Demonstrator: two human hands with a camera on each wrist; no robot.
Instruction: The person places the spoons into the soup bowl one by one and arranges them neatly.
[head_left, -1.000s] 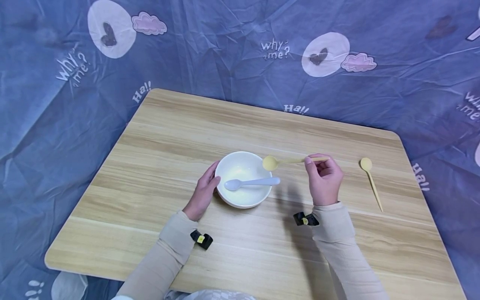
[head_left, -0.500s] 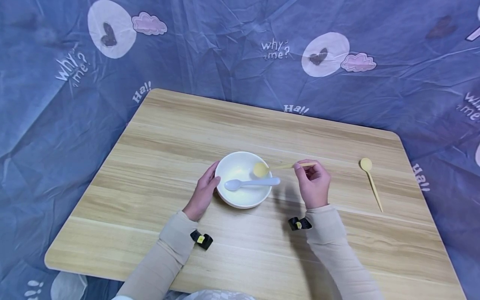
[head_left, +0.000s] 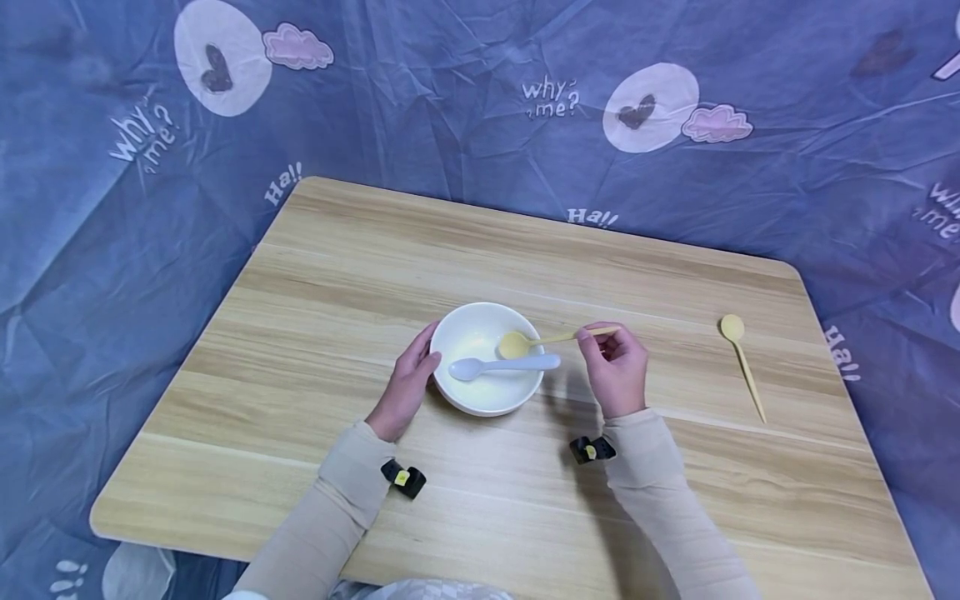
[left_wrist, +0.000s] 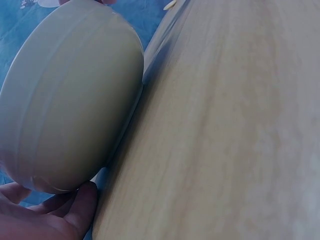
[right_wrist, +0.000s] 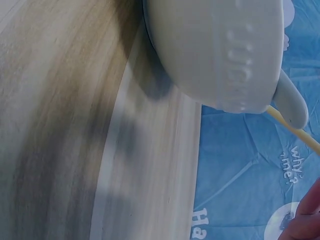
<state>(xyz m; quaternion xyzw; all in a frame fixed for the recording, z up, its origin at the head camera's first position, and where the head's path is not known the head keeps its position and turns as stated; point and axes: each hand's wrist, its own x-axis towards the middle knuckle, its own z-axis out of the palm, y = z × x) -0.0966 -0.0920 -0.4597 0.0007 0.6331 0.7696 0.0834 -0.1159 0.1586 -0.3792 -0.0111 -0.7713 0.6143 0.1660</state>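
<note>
A white bowl [head_left: 480, 398] stands on the table, and a pale blue spoon [head_left: 510, 364] lies in it with its handle over the right rim. My left hand [head_left: 405, 385] grips the bowl's left side, thumb at the rim. In the left wrist view, fingertips [left_wrist: 82, 202] of that hand touch the bowl's outer wall [left_wrist: 85, 90]. Between thumb and fingers my right hand [head_left: 618, 371] pinches a yellow spoon [head_left: 551, 339] by its handle end. Its round head is inside the bowl, above the blue spoon in the head view; whether it touches the bottom, I cannot tell.
Another yellow spoon [head_left: 741, 358] lies on the wooden table [head_left: 322, 275] to the right of my right hand. A blue printed cloth [head_left: 450, 100] hangs behind the table and at its sides. Raised lettering shows on the bowl's wall in the right wrist view.
My right hand has moved left and slightly toward me, bringing the yellow spoon's head from over the right rim into the bowl. The left hand and bowl have stayed put.
</note>
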